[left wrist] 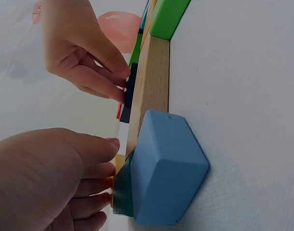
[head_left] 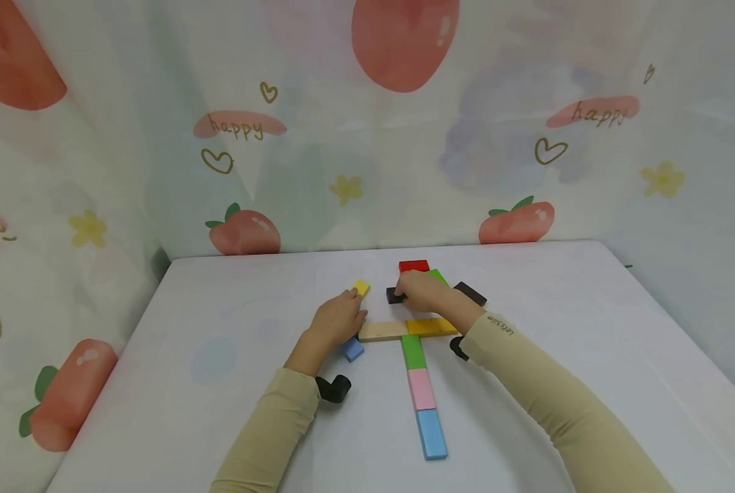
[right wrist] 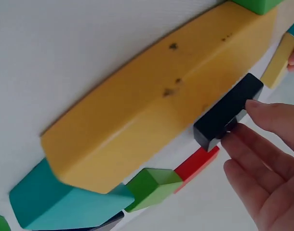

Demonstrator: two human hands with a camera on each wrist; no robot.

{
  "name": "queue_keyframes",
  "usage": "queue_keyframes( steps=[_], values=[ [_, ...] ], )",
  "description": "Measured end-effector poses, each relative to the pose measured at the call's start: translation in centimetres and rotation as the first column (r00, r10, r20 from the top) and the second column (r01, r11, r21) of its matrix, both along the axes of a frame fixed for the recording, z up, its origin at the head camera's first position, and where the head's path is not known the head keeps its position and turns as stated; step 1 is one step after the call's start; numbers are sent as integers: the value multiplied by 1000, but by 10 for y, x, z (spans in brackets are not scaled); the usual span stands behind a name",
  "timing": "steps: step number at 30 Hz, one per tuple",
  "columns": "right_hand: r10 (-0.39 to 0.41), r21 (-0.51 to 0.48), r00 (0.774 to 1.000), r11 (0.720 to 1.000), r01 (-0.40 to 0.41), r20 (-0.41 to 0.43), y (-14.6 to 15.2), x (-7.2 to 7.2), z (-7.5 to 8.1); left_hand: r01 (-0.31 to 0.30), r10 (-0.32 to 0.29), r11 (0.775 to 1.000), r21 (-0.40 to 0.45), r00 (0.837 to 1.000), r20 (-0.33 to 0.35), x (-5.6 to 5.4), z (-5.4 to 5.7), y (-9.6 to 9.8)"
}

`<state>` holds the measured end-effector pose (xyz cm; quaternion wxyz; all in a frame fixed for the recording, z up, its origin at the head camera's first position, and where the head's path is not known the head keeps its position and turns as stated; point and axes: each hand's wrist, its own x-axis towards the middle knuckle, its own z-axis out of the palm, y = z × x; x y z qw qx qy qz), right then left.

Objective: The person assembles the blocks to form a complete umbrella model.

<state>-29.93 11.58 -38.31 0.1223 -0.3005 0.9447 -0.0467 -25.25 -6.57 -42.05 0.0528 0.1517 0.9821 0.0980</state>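
The person's right hand (head_left: 426, 291) has thumb and fingers clamped on a small black oblong block (right wrist: 228, 108), out over the far part of the white table (head_left: 232, 411), and from here I can't tell whether the block touches it. The left hand (head_left: 337, 320) has its fingertips against a yellow block (head_left: 361, 287); whether it pinches that block or only touches it I can't tell. Nearer the person than the black one, a plain wooden block (head_left: 382, 331) and an orange-yellow block (head_left: 432, 327) lie end to end, crosswise. From where they meet, a green block (head_left: 413, 352), a pink block (head_left: 421, 389) and a light blue block (head_left: 432, 434) run in a line toward the person. A small blue block (head_left: 352, 349) sits by the left end of the wooden block, with a dark green block (left wrist: 123, 190) beside it, and a teal block (right wrist: 70, 202) is at the orange-yellow block's right end. Just beyond the right hand lie a red block (head_left: 413, 266) and a bright green block (head_left: 438, 276), with a dark block (head_left: 469, 294) to their right. Beige sleeves (head_left: 265, 431) cover both arms, and a fruit-printed cloth (head_left: 380, 157) hangs behind the table
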Motion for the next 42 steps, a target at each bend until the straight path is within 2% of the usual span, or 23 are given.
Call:
queue_keyframes(
  steps=[7,15,22,30,42],
  values=[
    [49,24,997,999,-47,-64,0,0,-4,20,-20,1000,-9,1000,-10,-1,0,-3],
    [28,4,999,1000,-28,-38,-3,-8,-4,59,-59,998,-24,998,0,-3,0,-5],
    [33,-4,999,999,-33,-26,-9,-17,-3,67,-67,998,-21,998,12,-5,-2,-7],
    [62,-21,997,998,-63,-48,-17,-26,-5,73,-73,997,10,997,0,-4,-1,-9],
    [49,-4,997,999,-49,-54,-25,-31,-9,73,-73,997,15,997,10,-5,-2,-10]
  ],
)
